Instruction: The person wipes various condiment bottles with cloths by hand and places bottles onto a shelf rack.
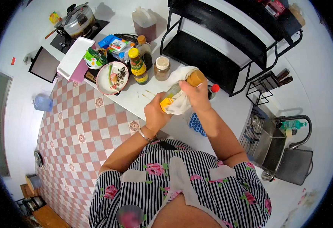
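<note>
On the white surface (134, 97) we log, ahead of the hands, one squat clear jar with a white lid (162, 69), one dark glass bottle with a yellow cap (138, 67), one brown-capped glass bottle (145, 53) partly behind it, one white round dish with a red rim (106, 78) holding food scraps, one green plastic packet (95, 57), one blue-and-white plastic packet (117, 45) and one clear plastic jug of reddish liquid (144, 24). One black metal rack (200, 60) stands behind. Right hand and forearm partly block two items: a red-capped container (214, 88) and a blue honeycomb-patterned piece (197, 124). We count one clear container with a yellow label and brown cap (167, 103), one white cloth (181, 102), two hands. The container is held up, tilted, above the surface near its front edge. Left hand (158, 113): fingers curled round the labelled end. Right hand (197, 95): fingers gripping the cloth against the container by its brown cap; cloth hides the middle.
</note>
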`<state>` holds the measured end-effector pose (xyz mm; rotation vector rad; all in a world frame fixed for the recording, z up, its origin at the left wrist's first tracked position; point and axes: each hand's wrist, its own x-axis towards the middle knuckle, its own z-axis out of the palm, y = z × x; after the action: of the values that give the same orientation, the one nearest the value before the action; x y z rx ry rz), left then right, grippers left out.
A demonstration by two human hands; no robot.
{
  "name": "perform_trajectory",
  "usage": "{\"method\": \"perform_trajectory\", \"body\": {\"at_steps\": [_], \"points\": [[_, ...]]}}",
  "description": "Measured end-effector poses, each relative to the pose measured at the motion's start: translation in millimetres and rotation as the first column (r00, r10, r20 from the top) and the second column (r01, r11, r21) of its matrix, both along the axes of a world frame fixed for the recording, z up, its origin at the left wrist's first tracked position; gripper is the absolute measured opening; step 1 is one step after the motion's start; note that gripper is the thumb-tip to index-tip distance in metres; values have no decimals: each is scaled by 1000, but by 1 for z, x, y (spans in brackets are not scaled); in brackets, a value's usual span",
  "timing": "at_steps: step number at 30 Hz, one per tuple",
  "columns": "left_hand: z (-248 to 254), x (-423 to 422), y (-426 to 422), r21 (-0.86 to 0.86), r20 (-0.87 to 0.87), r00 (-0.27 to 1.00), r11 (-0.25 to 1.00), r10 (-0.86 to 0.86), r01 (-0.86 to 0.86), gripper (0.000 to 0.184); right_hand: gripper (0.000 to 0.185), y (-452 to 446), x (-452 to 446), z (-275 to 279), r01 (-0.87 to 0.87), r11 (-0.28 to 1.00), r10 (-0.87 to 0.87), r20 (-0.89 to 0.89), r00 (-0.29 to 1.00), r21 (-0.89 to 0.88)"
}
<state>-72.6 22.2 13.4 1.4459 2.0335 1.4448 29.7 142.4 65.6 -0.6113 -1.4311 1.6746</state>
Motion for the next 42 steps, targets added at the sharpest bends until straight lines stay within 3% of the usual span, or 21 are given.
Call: {"method": "perform_trajectory", "body": {"at_steps": [2, 3, 6, 9, 12, 14, 15, 17, 20, 22, 23, 24, 26, 27, 30, 31, 33, 36, 39, 41, 42], "points": [[16, -7, -7, -29, -26, 982, 982, -189, 188, 62, 25, 10, 15, 6, -79, 988, 77, -24, 997, -130], [19, -16, -7, -52, 169, 896, 904, -410, 424, 74, 29, 12, 23, 15, -144, 965, 139, -37, 990, -218], [13, -31, -6, 35, 531, 568, 686, -629, 727, 79, 34, 4, 28, 25, -240, 932, 172, -250, 953, -273], [4, -15, -8, 92, 345, 756, 822, -556, 562, 76, 37, 6, 27, 26, -227, 956, 187, -212, 959, -184], [30, -8, -12, -174, -51, 967, 956, -248, 236, 74, 39, -7, 22, 24, -47, 988, 35, -79, 996, -148], [28, -2, -5, -44, -195, 978, 997, -68, 61, 73, 40, -20, 12, 17, 139, 989, -138, 18, 990, -54], [26, 3, 1, 34, -256, 966, 999, 31, -23, 72, 42, -33, 5, 18, 215, 971, -228, -123, 966, -105], [23, 10, 6, 153, -343, 923, 980, 176, -130, 71, 42, -33, 7, 26, 181, 969, -209, -167, 964, -169], [30, 16, 6, 139, -300, 942, 984, 149, -112, 74, 44, -19, 14, 31, 53, 987, -82, -188, 979, -153], [29, 16, 1, 61, -194, 981, 998, 12, 0, 77, 48, -8, 20, 35, -27, 999, 22, -143, 989, -30], [27, 16, -1, 25, -136, 989, 998, -57, 61, 79, 50, 0, 24, 37, -113, 991, 105, -124, 987, -66], [21, 17, -1, 40, 51, 975, 976, -216, 215, 80, 52, 7, 31, 40, -200, 974, 189, -105, 976, -104], [10, 20, -1, 146, 394, 770, 862, -501, 486, 84, 55, 14, 44, 46, -353, 911, 326, -152, 933, -215], [25, 24, -6, 155, 636, 556, 795, -535, 586, 74, 56, 17, 50, 50, -425, 862, 375, -215, 902, -276], [33, 35, -6, 240, 745, 352, 720, -566, 651, 69, 60, 21, 56, 56, -504, 798, 425, -286, 859, -330], [33, 35, -5, 251, 719, 393, 742, -573, 621, 70, 62, 15, 53, 64, -489, 797, 409, -279, 869, -355], [25, 31, 4, 199, 512, 697, 859, -502, 472, 77, 65, 12, 41, 75, -439, 840, 398, -190, 898, -320], [26, 27, 10, 83, 176, 963, 978, -204, 192, 79, 62, -5, 17, 35, -48, 998, 44, 94, 995, 40], [39, 25, 16, 73, -151, 986, 995, 76, -66, 77, 59, -25, 6, 34, 155, 985, -159, 59, 985, 69], [45, 31, 16, 81, -138, 987, 995, 76, -66, 80, 57, -26, 5, 34, 214, 973, -213, -25, 977, 89], [49, 33, 16, 86, -133, 988, 994, 74, -63, 81, 56, -24, 8, 35, 157, 985, -156, -23, 988, 75]]}}
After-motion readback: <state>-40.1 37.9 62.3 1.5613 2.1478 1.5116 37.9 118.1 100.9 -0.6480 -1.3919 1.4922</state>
